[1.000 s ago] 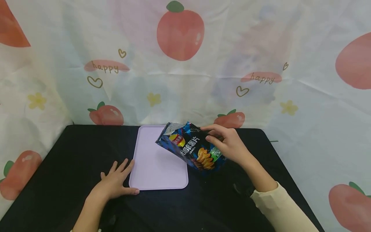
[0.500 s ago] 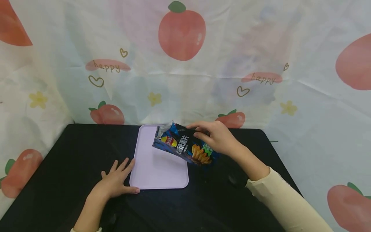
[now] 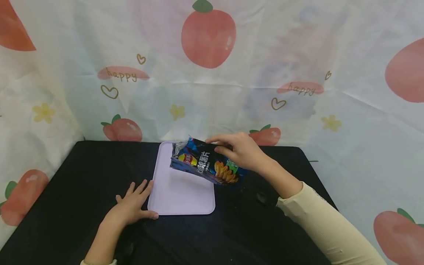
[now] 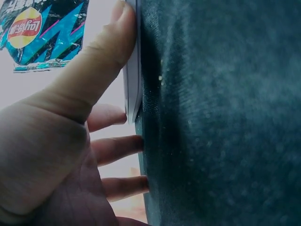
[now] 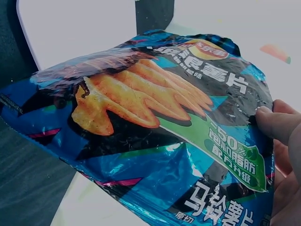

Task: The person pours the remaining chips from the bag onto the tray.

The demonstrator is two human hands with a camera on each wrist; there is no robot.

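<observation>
My right hand [image 3: 243, 151] pinches a blue-and-black potato chip bag [image 3: 198, 162] along its far long edge, thumb on the printed front. The bag slants over the upper right part of a pale lilac tray [image 3: 182, 198]. Its left end, crumpled and showing silver lining, hangs above the tray surface. In the right wrist view, the thumb presses the bag [image 5: 141, 108] at its side edge. My left hand [image 3: 129, 208] lies spread at the tray's lower left corner, fingertips along the left rim and thumb at the near edge. No chips show on the visible tray surface.
A black cloth covers the table [image 3: 99, 169]. A small dark rounded object [image 3: 261, 198] sits under the right forearm. Behind the table hangs a fruit-print curtain [image 3: 225, 106], close to the tray's far edge.
My right hand has moved left and slightly away with the bag, bringing its silver-lined end further over the tray. My left hand and the tray stay in place.
</observation>
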